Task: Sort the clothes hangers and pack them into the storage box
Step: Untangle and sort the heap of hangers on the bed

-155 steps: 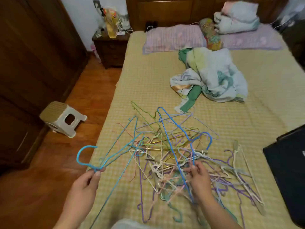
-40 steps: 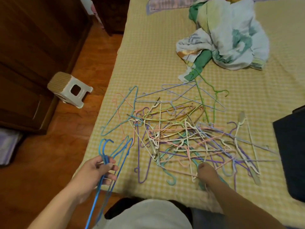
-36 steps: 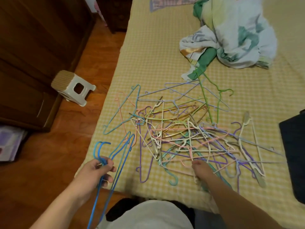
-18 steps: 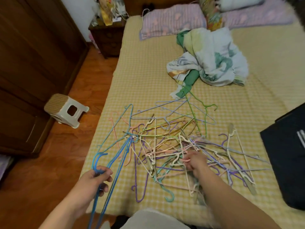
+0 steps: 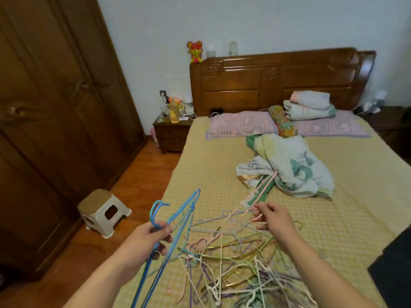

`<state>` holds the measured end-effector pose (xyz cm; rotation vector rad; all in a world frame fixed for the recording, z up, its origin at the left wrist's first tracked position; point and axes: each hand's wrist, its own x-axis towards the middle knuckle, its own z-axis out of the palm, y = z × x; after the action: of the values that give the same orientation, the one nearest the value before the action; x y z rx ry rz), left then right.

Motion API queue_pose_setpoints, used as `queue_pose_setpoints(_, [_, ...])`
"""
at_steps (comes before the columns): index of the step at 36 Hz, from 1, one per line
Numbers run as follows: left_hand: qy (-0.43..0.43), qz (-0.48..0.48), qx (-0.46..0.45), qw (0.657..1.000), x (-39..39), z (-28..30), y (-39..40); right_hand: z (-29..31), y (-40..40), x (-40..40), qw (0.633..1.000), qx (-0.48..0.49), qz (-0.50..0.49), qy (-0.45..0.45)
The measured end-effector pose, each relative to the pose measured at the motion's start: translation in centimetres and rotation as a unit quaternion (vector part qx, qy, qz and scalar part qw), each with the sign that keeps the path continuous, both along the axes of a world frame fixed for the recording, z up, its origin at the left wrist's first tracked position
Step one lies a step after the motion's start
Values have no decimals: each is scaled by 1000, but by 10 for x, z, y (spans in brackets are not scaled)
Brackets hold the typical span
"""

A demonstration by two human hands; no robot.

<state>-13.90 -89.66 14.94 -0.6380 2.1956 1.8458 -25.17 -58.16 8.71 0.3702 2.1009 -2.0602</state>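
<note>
Gripping a bunch of blue hangers point(image 5: 178, 221) by the necks just below their hooks, the left hand point(image 5: 151, 237) has its fingers curled round the wires; the hooks stand up above the fist and the long bodies run down and off the lower edge of the view. Right hand point(image 5: 272, 218) is raised above the bed point(image 5: 355, 207), thumb and fingers pinching a pink hanger point(image 5: 261, 194) that slants up and away toward the crumpled quilt point(image 5: 295, 165). Exact pinch point is blurred; it looks to be near the hook end. Its lower part seems to trail into the pile.

Mixed hanger pile point(image 5: 233, 258) lies tangled on the yellow checked cover, between and below the two forearms: purple, white, gold, green and pale blue wires overlapping. Dark storage box point(image 5: 391, 270) shows only as an edge at lower right, well apart from the pile.

Small stool point(image 5: 103, 211) stands on the wooden floor left of the bed, beside the wardrobe point(image 5: 55, 118).
</note>
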Motion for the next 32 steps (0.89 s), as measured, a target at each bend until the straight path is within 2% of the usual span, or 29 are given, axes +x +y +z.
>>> queue_pose_setpoints(4, [34,-16,7,999,-20,32,-6,66,-20,-6,991,-26,116,56])
queue_pose_setpoints(6, [51,-15,22,998,-29,48,-12,89,-27,-10,971,81,187,125])
queue_pose_setpoints(7, [58,-14,31,998,-32,55,-14,96,-29,-13,944,184,219,166])
queue_pose_setpoints(9, [61,-8,51,997,-37,64,-19,106,-30,-22,836,422,257,239])
queue_pose_setpoints(10, [61,-5,55,997,-37,69,-20,110,-31,-25,782,501,259,267])
queue_pose_setpoints(11, [60,-4,58,997,-38,73,-20,112,-31,-28,741,544,260,297])
queue_pose_setpoints(12, [60,-2,61,996,-38,76,-21,112,-30,-33,717,561,263,320])
queue_pose_setpoints(14, [61,1,73,995,-37,80,-22,110,-28,-39,698,571,266,342])
queue_pose_setpoints(16, [60,5,94,994,-35,79,-23,108,-25,-45,705,567,251,345])
queue_pose_setpoints(19, [62,24,123,990,-30,75,-21,110,-26,-50,736,563,211,311])
queue_pose_setpoints(24, [61,62,163,983,-23,65,-9,112,-44,-39,818,473,193,264])
queue_pose_setpoints(32, [72,127,277,950,-22,52,28,115,-87,-4,844,367,171,352])
